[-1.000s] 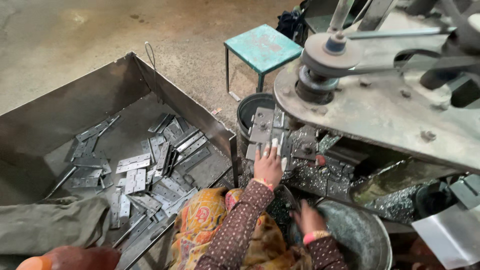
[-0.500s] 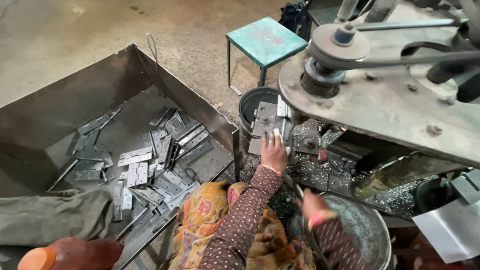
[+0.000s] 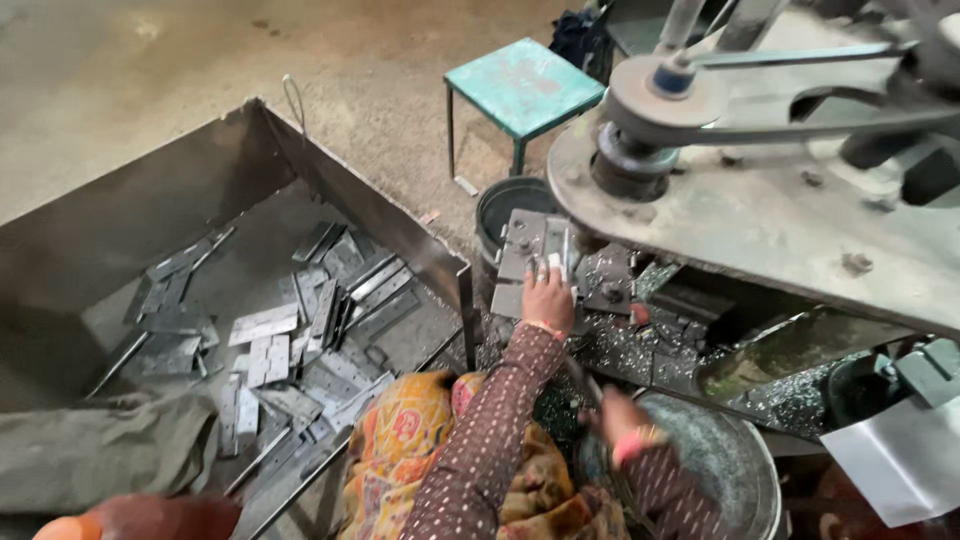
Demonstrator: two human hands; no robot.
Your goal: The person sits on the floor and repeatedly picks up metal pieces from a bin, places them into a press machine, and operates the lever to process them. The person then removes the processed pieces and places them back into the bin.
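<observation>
My left hand (image 3: 548, 296) reaches forward onto the bed of a press machine (image 3: 760, 230). Its fingers rest on a flat grey metal plate (image 3: 527, 243) lying on the die block. My right hand (image 3: 612, 412) is lower and nearer to me, above the rim of a round metal basin (image 3: 745, 470). It is closed around a thin dark rod (image 3: 580, 377) that points up and left. Both arms wear dark dotted sleeves, with a bangle on each wrist. Orange and yellow cloth (image 3: 415, 450) lies over my lap.
A big steel bin (image 3: 150, 200) on the left holds several flat metal plates (image 3: 262, 325). A teal stool (image 3: 522, 88) stands behind a dark bucket (image 3: 500, 205). Metal shavings (image 3: 640, 345) cover the press bed. A belt pulley (image 3: 660, 95) overhangs on the right.
My left hand stays on the plate at the die. My right hand has lifted slightly and shifted a little left over the basin. The view has tilted a bit.
</observation>
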